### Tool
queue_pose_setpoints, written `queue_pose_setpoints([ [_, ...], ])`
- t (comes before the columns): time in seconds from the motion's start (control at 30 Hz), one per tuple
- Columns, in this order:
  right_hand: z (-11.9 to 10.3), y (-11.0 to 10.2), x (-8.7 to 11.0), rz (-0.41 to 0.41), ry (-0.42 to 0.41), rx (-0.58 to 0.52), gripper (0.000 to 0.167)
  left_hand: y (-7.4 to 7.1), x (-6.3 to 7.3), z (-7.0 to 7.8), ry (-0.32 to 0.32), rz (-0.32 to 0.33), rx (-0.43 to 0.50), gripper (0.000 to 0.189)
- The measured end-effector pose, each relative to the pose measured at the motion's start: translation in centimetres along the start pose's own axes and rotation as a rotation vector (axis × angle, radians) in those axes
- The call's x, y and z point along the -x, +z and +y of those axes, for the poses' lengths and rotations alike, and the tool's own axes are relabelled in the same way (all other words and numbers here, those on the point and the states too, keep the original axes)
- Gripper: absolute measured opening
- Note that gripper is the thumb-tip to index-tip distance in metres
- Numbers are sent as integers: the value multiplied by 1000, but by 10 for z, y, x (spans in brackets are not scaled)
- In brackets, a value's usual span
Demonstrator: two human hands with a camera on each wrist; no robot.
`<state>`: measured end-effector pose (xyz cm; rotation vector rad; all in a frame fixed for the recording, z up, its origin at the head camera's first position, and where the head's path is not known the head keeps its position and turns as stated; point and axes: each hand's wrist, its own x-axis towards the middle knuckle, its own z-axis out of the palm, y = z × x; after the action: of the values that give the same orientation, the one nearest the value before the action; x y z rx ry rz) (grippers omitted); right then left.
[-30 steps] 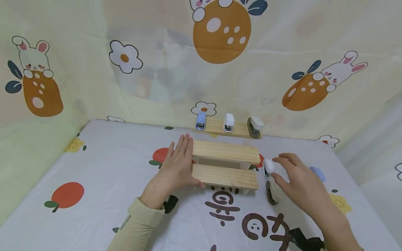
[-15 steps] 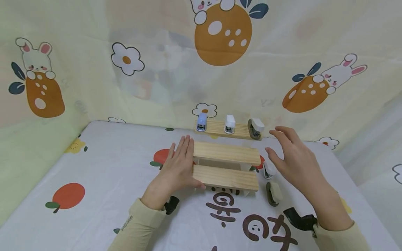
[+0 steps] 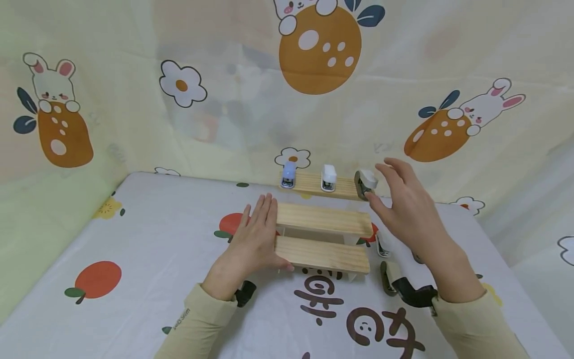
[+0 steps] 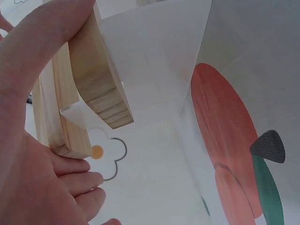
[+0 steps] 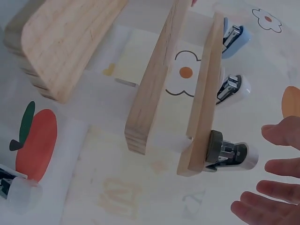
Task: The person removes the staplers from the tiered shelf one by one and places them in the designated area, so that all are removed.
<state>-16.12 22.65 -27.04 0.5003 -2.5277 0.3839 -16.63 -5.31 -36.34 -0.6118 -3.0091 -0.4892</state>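
A stepped wooden rack (image 3: 322,253) with three planks on translucent supports stands mid-table. My left hand (image 3: 253,242) rests against its left end, fingers straight and thumb along the front plank. On the back plank sit a blue mini stapler (image 3: 288,174), a white mini stapler (image 3: 329,178) and a dark-based stapler with a pale top (image 3: 366,180). My right hand (image 3: 410,212) reaches to that dark-based stapler, thumb and fingers spread around its right side. In the right wrist view, a gap shows between the fingertips (image 5: 269,133) and the stapler (image 5: 229,154).
Right of the rack, a white stapler (image 3: 382,245) and a dark-based beige stapler (image 3: 389,278) lie on the white patterned cloth (image 3: 157,239). A black wrist mount (image 3: 414,293) overlaps the beige one. A printed curtain (image 3: 233,99) rises behind the rack.
My right hand has moved away from the white stapler on the table, forward and slightly left to the dark-based stapler on the back plank. My left hand stays at the rack's left end.
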Motion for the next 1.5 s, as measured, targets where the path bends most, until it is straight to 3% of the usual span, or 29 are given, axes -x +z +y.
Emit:
queue_pose_setpoints([
  [0.23, -1, 7, -13, -71, 40, -21, 58, 0, 0, -1, 2, 1, 5, 147],
  [0.73, 2, 21, -26, -145, 48, -80, 47, -1, -1, 0, 1, -1, -2, 147],
  [1.17, 1, 28, -26, -196, 68, -67, 33, -1, -1, 0, 5, 10, 12, 146],
  [1.5, 2, 31, -25, -224, 60, -62, 33, -1, 0, -1, -2, -1, 19, 147],
])
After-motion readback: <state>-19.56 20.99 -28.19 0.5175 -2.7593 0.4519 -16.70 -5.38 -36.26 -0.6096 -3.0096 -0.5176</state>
